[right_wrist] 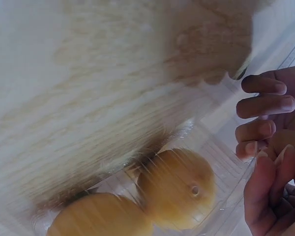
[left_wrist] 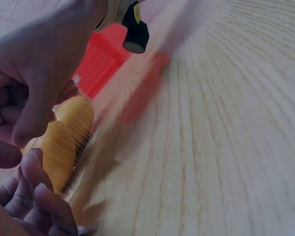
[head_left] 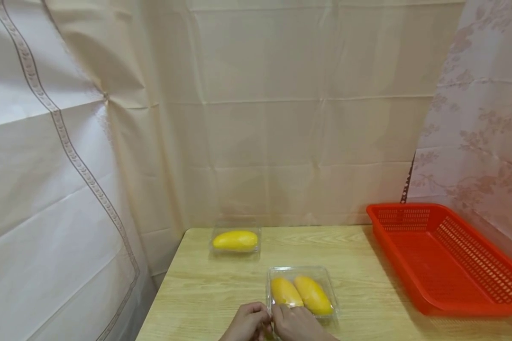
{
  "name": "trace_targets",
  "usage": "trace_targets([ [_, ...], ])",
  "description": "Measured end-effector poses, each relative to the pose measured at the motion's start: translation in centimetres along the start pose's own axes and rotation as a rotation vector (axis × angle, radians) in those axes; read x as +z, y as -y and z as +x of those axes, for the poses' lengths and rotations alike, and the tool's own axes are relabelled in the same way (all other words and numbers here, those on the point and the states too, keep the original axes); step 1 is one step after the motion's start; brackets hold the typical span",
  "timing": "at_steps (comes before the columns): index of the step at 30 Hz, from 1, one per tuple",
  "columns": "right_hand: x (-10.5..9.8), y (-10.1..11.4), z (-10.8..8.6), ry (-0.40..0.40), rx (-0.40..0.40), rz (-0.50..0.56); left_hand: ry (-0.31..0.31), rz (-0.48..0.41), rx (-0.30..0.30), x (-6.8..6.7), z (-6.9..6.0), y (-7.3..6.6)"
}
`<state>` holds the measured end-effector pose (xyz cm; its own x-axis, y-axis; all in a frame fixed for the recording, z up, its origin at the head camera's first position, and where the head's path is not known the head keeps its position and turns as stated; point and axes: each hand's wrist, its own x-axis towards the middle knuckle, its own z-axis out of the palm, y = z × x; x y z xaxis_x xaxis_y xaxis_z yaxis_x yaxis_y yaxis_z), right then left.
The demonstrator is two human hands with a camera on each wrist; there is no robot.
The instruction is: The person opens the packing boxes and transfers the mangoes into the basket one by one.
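Note:
Two yellow mangoes point(head_left: 313, 295) lie side by side in a clear plastic box point(head_left: 297, 271) near the table's front edge. At the box's near left corner, my left hand point(head_left: 249, 322) pinches the rim between thumb and fingertips. Close beside it, my right hand point(head_left: 299, 323) grips the same edge, its thumb and forefinger together. The right wrist view shows both hands' fingertips almost meeting at the box's edge, with the mangoes point(right_wrist: 177, 189) seen through ridged plastic. The exact bit of rim under the fingertips is hidden.
Farther back on the wooden table point(head_left: 213, 284), a second clear box point(head_left: 256, 232) holds one yellow mango point(head_left: 235, 241). A red plastic basket point(head_left: 409, 265) stands at the right. Cloth curtains point(head_left: 260, 118) hang behind and on both sides.

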<state>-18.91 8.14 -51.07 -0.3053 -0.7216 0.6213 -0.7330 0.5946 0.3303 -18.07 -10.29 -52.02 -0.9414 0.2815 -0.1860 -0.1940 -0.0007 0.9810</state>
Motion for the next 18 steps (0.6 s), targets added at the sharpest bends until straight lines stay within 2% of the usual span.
trace_targets([
  [3,0.0,-0.3,0.1,0.024,0.000,0.021,0.001,0.008,-0.001,-0.1,0.0,0.2],
  [9,-0.4,-0.7,0.0,0.131,0.029,0.111,0.003,0.026,-0.005,-0.3,0.1,0.5],
  [15,-1.1,-1.6,0.0,0.091,0.171,0.004,0.014,0.009,0.013,-0.4,0.3,0.4],
  [18,-1.4,-2.0,0.2,0.087,0.176,0.024,0.023,0.013,0.031,-0.5,0.3,0.3],
])
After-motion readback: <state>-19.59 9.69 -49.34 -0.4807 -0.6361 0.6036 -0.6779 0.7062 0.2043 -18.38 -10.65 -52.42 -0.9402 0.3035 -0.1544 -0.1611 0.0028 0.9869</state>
